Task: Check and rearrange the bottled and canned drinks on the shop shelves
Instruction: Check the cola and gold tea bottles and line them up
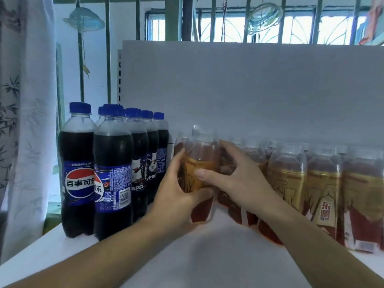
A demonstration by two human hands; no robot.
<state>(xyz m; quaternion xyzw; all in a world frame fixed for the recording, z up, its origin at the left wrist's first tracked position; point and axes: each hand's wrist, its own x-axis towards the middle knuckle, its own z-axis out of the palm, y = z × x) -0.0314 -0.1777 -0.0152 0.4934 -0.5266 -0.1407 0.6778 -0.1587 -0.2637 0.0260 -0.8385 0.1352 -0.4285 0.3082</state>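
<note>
Amber-filled bottle (200, 160), cola bottles (113, 154) alongside

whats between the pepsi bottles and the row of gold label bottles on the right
In the head view, one gold-and-red bottle, gripped by the left hand and right hand; behind the right hand, more such bottles, partly hidden.

Blue-capped Pepsi bottles (113, 173) of dark cola stand upright in rows at the left. To their right stands a row of gold-and-red Dongpeng bottles (324, 196). The leftmost bottle (199, 163), blurred, is gripped by the left hand (176, 196) and right hand (239, 179).
</note>
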